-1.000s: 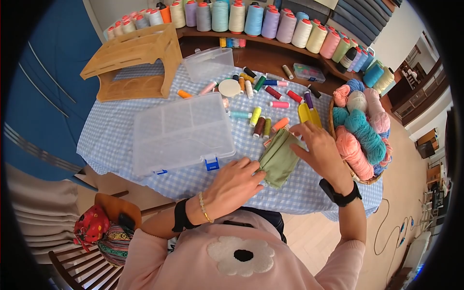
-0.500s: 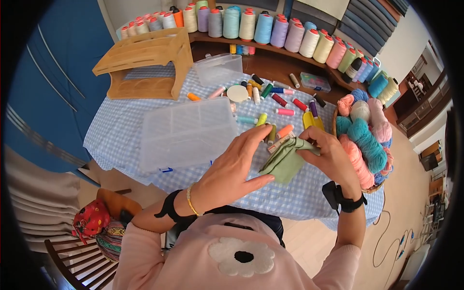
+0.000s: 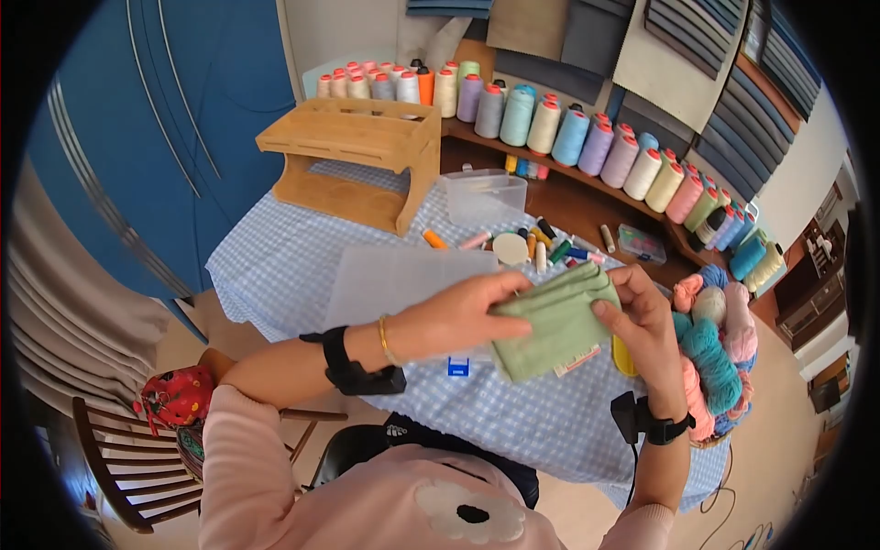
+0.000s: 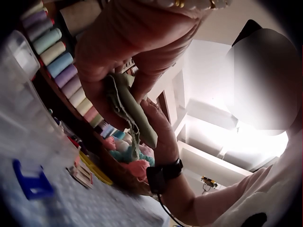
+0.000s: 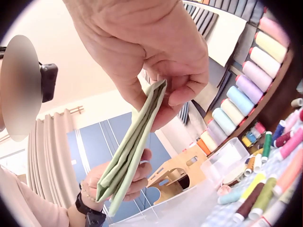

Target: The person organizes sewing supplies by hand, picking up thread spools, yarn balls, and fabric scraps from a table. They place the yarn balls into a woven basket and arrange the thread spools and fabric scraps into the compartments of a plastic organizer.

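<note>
A folded green cloth (image 3: 555,325) is held up over the table between both hands. My left hand (image 3: 449,319) pinches its left edge between thumb and fingers. At the upper right corner, my right hand (image 3: 649,323) grips it with the thumb in front and the fingers behind. Several stacked layers of the cloth (image 5: 135,142) show edge-on in the right wrist view. Under it, a small printed packet (image 4: 82,173) lies on the checked tablecloth, partly hidden in the head view. Behind my left hand lies a clear plastic case (image 3: 380,275) with a blue latch (image 3: 458,367).
Loose thread spools (image 3: 559,252) lie beyond the cloth. A wooden rack (image 3: 348,206) and a smaller clear box (image 3: 486,197) stand at the back. Yarn skeins (image 3: 715,353) fill a basket at the right, near a yellow object (image 3: 624,357). Thread cones (image 3: 570,137) line a curved shelf.
The green cloth has risen from the table in my right hand. My left hand, lifted away half a second ago, now grips its left side. The head view has tilted upward.
</note>
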Demonstrator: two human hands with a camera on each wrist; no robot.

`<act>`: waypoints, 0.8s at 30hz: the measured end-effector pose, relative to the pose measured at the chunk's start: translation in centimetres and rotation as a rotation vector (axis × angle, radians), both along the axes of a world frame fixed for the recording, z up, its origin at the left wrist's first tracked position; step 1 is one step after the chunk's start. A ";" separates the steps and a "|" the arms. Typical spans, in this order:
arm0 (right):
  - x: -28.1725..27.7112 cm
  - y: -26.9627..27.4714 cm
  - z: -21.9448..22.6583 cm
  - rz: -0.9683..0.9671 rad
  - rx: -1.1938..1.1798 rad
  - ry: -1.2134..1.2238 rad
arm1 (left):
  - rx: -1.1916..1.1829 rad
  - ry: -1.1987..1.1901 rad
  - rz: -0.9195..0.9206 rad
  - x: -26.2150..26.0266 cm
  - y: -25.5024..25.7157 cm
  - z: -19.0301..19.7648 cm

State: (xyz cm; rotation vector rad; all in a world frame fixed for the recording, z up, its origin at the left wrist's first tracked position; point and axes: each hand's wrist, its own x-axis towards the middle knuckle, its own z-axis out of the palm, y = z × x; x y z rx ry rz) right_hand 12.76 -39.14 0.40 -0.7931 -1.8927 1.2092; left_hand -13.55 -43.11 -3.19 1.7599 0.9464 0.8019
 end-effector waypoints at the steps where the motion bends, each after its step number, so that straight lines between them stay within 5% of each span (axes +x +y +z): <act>1: -0.9 0.9 0.2 -0.003 -0.010 0.026 | 0.196 0.126 0.063 -1.1 1.2 0.0; 4: -3.4 4.4 0.5 -0.021 -0.019 0.048 | -0.113 -0.171 0.190 -4.3 4.6 1.9; 12: -10.8 17.3 -1.1 -0.045 -0.031 0.082 | 0.020 -0.294 0.560 -9.5 14.2 1.3; 14: -12.1 19.7 -1.9 -0.059 -0.037 0.091 | 0.417 0.088 0.878 -9.6 16.8 -0.1; 17: -13.8 23.3 -4.0 -0.088 -0.008 0.099 | 0.601 0.171 0.868 -9.4 19.1 -1.9; 22: -14.8 26.6 -7.0 -0.170 0.100 -0.076 | 0.365 0.409 0.876 -8.6 20.2 -2.0; 24: -15.1 26.8 -7.4 -0.339 0.321 -0.387 | 0.289 0.522 0.835 -8.4 20.3 -1.9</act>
